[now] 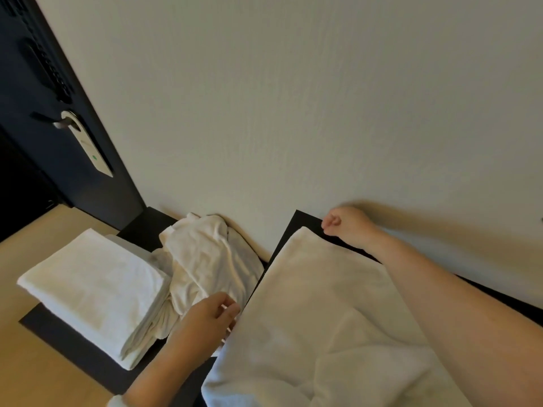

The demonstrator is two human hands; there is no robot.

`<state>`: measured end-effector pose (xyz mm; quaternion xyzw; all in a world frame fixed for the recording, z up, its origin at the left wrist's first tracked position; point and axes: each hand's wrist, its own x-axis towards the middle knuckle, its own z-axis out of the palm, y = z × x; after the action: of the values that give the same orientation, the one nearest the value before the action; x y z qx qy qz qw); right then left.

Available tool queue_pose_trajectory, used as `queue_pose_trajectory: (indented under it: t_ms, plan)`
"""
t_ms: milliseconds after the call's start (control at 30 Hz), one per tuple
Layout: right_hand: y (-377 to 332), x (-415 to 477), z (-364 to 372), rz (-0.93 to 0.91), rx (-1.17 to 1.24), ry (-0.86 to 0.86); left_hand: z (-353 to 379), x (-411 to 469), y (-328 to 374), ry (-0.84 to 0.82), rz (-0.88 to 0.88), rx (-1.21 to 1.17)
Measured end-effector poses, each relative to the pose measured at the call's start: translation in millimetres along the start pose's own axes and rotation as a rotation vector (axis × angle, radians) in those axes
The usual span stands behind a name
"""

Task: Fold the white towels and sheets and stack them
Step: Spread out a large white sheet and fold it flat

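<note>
Two bare hands work at a white towel, with more linen off to the left. At 9 o'clock a dark door [38, 136] runs up the frame edge, a pale hanger tag [91, 149] looped over its metal handle [60, 124].

Below it, at 8 o'clock, a folded stack [94, 286] of white towels and sheets sits square on a dark worktop [58, 330], which lies against a pale wood surface [38, 374]. Just beside the stack, touching its right side, a crumpled pile [205, 259] of unfolded white linen leans back against the cream wall [293, 98].

At 6 o'clock the left hand [210, 315] reaches in from the bottom edge, a white cuff at the wrist. Its fingers [232, 311] are curled, and its grip is clamped on the left edge of the spread towel [323, 318].

That towel lies mostly flat over a second dark worktop [296, 224], running from 6 o'clock up towards 1 o'clock, rumpled at its near end.

At the towel's far corner, the right hand [345, 223] is balled up with its fingers tucked in, the bare forearm stretching across from 4 o'clock. The hand is blurred, so I cannot tell whether its grip has the corner or is merely touching it.
</note>
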<state>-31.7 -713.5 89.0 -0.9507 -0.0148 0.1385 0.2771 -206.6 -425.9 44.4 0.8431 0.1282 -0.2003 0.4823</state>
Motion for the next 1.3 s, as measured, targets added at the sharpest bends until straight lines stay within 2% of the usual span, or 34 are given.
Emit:
queue_pose_trajectory:
  t_ms: [100, 167, 300, 467, 700, 800, 867, 967, 1133, 1200, 1300]
  plan:
    - [11, -11, -16, 0.055, -0.240, -0.288, -14, -11, -11, -0.129, -0.069, -0.062]
    - [18, -17, -20, 0.094, -0.307, -0.335, -20, -19, -15, -0.196, -0.073, -0.024]
    - [24, -20, -21, 0.088, -0.441, -0.296, -16, -23, -18, -0.142, -0.015, 0.048]
    - [30, -21, -6, 0.069, -0.329, -0.048, -9, -23, -25, -0.058, 0.018, 0.035]
    - [2, -4, 20, 0.062, -0.060, 0.025, -14, -23, -29, -0.085, -0.035, -0.121]
    - [-11, 5, 35, 0.015, -0.100, -0.006, -14, -24, -29, -0.072, -0.031, -0.108]
    - [-19, 8, 41, -0.029, -0.113, 0.059, -14, -24, -29, -0.067, -0.034, -0.094]
    - [-26, 10, 41, -0.047, 0.058, 0.155, -14, -23, -28, -0.065, -0.036, -0.047]
    - [-23, -27, 19, -0.168, 0.050, 0.082, -15, -24, -24, -0.063, 0.011, 0.024]
    - [-13, -57, 5, -0.191, 0.066, -0.098, -15, -29, -22, -0.039, 0.085, 0.131]
    - [11, -105, -3, -0.116, -0.090, -0.400, -15, -39, -21, 0.041, 0.408, 0.287]
